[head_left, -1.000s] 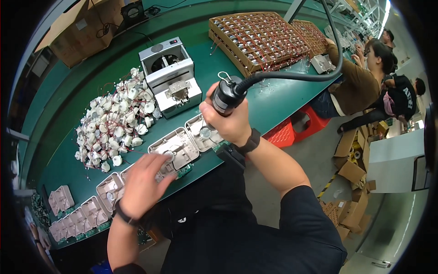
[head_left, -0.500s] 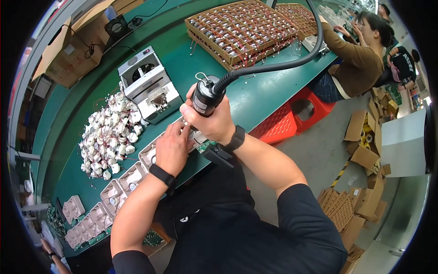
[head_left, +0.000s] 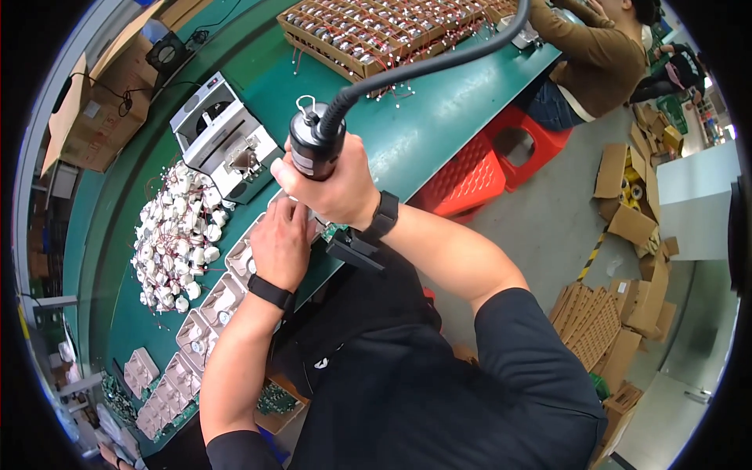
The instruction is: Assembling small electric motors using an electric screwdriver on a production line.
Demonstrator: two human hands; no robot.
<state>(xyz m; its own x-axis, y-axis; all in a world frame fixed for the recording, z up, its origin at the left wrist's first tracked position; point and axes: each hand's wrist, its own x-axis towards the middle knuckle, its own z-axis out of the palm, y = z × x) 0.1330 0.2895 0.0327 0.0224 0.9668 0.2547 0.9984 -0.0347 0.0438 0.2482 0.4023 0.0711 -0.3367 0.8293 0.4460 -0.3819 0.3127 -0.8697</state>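
Observation:
My right hand [head_left: 343,192] is wrapped round a black electric screwdriver [head_left: 315,147], held upright with its hanging hook and thick cable on top. The tool's tip is hidden beneath my hands. Just to the left, my left hand [head_left: 280,244] presses its fingers together on a beige plastic housing [head_left: 240,252] in the row along the table's near edge. Those fingertips lie close to the base of the screwdriver. More beige housings [head_left: 196,337], some with round parts inside, run toward the lower left. Green circuit boards [head_left: 333,232] show beside my right wrist.
A heap of white wired parts [head_left: 174,243] lies left of a grey bench machine [head_left: 227,141]. Divided cardboard trays of wired parts [head_left: 368,35] stand at the back. Red stools [head_left: 464,184] and a co-worker in a brown top [head_left: 599,59] are at the right.
The whole view has shifted, so the table and both hands appear farther left. My right hand still grips the screwdriver, and my left hand stays on the housing beside it.

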